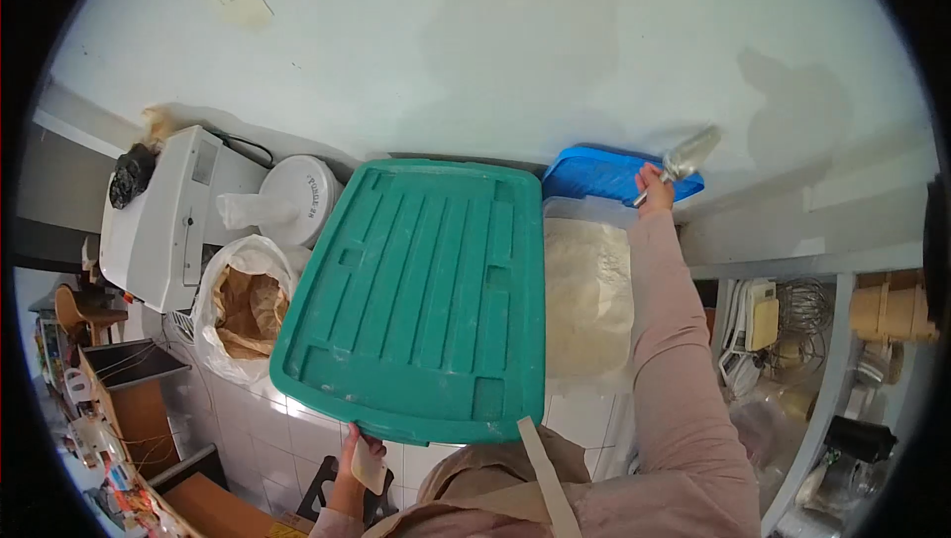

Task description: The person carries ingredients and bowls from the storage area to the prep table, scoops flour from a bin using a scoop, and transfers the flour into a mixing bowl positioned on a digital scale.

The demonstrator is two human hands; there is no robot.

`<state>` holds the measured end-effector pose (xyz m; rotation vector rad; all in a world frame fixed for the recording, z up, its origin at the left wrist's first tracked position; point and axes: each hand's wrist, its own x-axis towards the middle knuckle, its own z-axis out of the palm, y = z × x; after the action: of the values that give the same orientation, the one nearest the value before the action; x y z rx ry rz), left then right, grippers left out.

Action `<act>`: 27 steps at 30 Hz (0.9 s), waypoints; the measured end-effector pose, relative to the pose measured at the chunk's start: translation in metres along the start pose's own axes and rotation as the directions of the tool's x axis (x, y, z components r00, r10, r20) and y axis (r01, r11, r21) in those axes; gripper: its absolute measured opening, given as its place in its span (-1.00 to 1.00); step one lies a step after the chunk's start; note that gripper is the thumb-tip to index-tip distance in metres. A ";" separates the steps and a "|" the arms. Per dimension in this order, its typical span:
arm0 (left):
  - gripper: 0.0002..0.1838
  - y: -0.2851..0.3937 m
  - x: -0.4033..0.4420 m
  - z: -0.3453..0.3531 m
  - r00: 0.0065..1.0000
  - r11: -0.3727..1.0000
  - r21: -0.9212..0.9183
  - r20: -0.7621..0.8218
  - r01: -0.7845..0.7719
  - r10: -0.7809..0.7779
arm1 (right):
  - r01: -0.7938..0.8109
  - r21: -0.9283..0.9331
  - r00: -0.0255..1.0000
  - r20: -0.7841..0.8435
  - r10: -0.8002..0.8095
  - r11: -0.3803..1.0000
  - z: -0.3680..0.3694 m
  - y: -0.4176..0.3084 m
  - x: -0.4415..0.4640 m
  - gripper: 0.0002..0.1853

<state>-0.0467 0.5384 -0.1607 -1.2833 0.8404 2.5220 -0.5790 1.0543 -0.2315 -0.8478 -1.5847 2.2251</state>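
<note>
My right hand [654,189] is closed around the handle of a metal scoop [691,152], raised in front of the wall. Behind and below it a blue lid [584,173] leans at the back of a clear bin [586,379] filled with pale flour [584,290]. A large green lid [426,290], dusted with white powder, covers the middle of the view beside that bin. By its near left edge, my left hand [352,459] grips a flat cream-coloured dough scraper [369,466]. The fingertips come close to the lid's rim; whether they touch cannot be made out.
Left of the green lid stand an open bag [248,305] lined with brown paper, a white lidded bucket [302,203] and a white machine [163,221]. On the right, shelves [832,379] hold whisks [804,308] and other utensils. A wall [475,62] rises behind.
</note>
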 end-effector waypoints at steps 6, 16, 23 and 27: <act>-0.60 0.062 -0.027 0.128 0.963 0.961 0.086 -0.034 -0.264 0.267 | -0.086 0.129 0.996 -0.014 0.089 0.988 -0.035 0.006 -0.024 -0.79; -0.71 0.239 0.040 0.391 0.847 0.822 0.206 0.124 -0.531 0.516 | -0.286 -0.425 0.955 -0.056 0.290 0.859 -0.241 0.009 -0.146 -0.64; -0.73 0.307 0.104 0.522 0.855 0.738 0.431 0.294 -0.518 0.428 | -0.370 -0.594 0.928 -0.207 0.309 0.714 -0.345 0.025 -0.247 -0.66; -0.65 0.318 0.122 0.556 0.879 0.713 0.514 0.282 -0.476 0.384 | -0.362 -0.729 0.926 -0.210 0.314 0.581 -0.386 0.052 -0.269 -0.80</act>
<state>-0.6298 0.5806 0.1288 -0.7320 1.8648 2.3152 -0.1278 1.1849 -0.2870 -1.5272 -2.5645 1.6254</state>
